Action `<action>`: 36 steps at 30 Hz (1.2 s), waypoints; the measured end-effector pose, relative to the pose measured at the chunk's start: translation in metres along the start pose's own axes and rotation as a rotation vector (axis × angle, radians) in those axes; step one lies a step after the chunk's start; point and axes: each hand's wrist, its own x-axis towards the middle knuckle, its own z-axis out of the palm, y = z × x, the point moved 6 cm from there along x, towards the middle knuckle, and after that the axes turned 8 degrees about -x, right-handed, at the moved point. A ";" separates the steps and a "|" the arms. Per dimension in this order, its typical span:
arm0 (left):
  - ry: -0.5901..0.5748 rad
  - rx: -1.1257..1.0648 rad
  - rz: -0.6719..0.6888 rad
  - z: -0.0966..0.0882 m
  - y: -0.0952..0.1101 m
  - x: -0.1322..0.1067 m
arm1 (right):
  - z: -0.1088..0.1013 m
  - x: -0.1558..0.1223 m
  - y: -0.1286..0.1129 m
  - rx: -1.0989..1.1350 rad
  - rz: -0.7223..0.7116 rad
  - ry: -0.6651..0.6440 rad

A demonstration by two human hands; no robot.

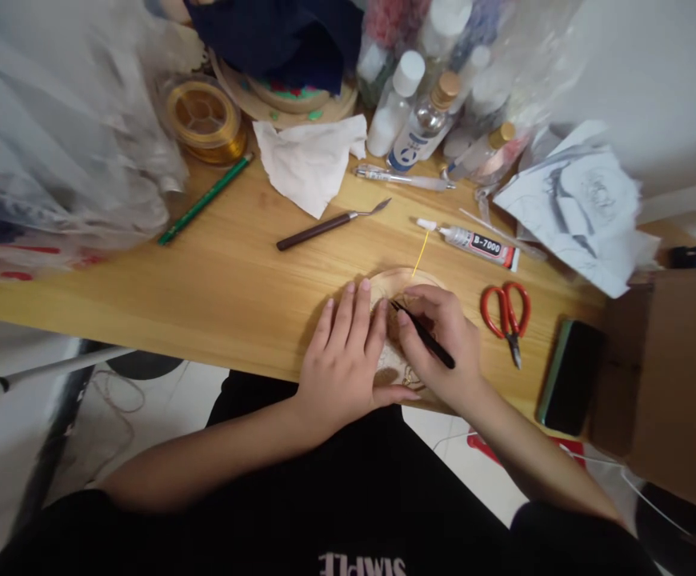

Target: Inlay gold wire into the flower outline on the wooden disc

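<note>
My left hand [342, 360] lies flat with its fingers stretched out over the left part of a pale round board [405, 278] at the table's front edge. Thin gold wire shapes [409, 376] show on the board between my hands. In my right hand [447, 336] is a slim black tool that looks like tweezers [430, 340], its tip down near my left index finger. A yellow wire [421, 254] slants up from the board's far side. My hands hide much of the board.
Behind lie a palette knife [318, 230], a glue tube [480, 246], a green pencil [207, 198] and a tissue [309, 160]. Red-handled scissors [507, 316] and a phone [571, 376] are on the right, beside a cardboard box [684, 376]. A gold wire spool [204, 120] and bottles [414, 132] stand farther back.
</note>
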 end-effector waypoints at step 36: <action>-0.053 -0.018 -0.014 0.000 -0.004 -0.001 | -0.029 0.013 0.028 0.131 0.134 0.187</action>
